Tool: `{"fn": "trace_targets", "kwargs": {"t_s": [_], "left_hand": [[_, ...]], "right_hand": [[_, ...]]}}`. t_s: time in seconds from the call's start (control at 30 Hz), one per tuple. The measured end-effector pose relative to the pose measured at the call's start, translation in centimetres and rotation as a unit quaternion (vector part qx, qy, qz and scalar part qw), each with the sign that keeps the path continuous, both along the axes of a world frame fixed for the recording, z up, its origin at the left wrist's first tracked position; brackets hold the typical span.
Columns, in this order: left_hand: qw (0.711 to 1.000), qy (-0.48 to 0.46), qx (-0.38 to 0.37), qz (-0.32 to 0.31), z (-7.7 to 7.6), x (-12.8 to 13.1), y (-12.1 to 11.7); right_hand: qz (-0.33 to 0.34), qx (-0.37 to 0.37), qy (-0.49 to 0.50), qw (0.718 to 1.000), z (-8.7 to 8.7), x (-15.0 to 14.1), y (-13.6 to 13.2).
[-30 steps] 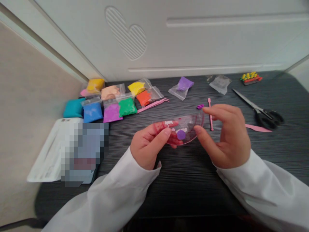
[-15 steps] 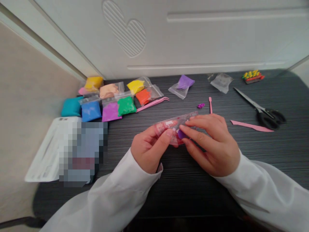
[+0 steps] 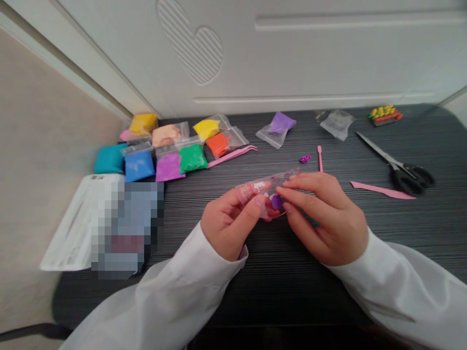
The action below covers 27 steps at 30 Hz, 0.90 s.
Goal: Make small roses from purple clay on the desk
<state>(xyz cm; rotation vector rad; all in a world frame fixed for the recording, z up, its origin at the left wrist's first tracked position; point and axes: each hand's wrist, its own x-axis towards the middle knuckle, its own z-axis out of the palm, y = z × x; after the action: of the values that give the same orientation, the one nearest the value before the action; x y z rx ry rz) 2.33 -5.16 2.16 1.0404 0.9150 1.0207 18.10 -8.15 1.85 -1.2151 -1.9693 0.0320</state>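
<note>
My left hand (image 3: 229, 221) pinches a clear, pink-tinted curved plastic piece (image 3: 268, 182) just above the dark table (image 3: 255, 272), thumb on top and fingers beneath. A small purple clay disc (image 3: 276, 201) sticks to that piece. My right hand (image 3: 324, 216) lies over the piece's right part, fingers pressed together, with index and middle fingertips touching the purple disc. Both sleeves are white.
Several bags of coloured clay (image 3: 171, 146) lie at the back left beside pink tweezers (image 3: 233, 154). A purple clay bag (image 3: 276, 127), a purple scrap (image 3: 304, 158), a pink stick tool (image 3: 320, 158), black scissors (image 3: 399, 165), a pink strip (image 3: 381, 190) and a white packet (image 3: 73, 228) are around.
My right hand came in from the piece's right end onto the purple disc and now presses on it. The plastic piece tilted flatter. My left hand kept its hold.
</note>
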Motion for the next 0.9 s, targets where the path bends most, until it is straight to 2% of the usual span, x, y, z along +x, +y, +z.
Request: {"fn": "trace_targets", "kwargs": {"t_s": [0.17,0.33,0.47,0.67,0.9], "left_hand": [[1.0,-0.001,-0.005,-0.002,0.23,0.04,0.02],[1.0,0.028,0.006,-0.006,0.4,-0.02,-0.1],[0.994,0.091,0.066,0.004,0.28,-0.06,-0.35],[0.968,0.183,0.174,-0.006,0.08,-0.27,-0.26],[0.957,0.217,0.191,-0.037,0.07,-0.44,-0.08]], "right_hand": [[0.004,0.01,-0.024,1.0,-0.22,0.13,-0.11],[-0.004,-0.009,0.008,1.0,-0.16,0.05,-0.09],[-0.014,-0.003,0.016,1.0,-0.14,0.01,0.14],[-0.015,0.017,-0.013,1.0,-0.3,0.12,0.24],[-0.016,0.016,-0.033,0.999,-0.38,0.1,0.2]]}}
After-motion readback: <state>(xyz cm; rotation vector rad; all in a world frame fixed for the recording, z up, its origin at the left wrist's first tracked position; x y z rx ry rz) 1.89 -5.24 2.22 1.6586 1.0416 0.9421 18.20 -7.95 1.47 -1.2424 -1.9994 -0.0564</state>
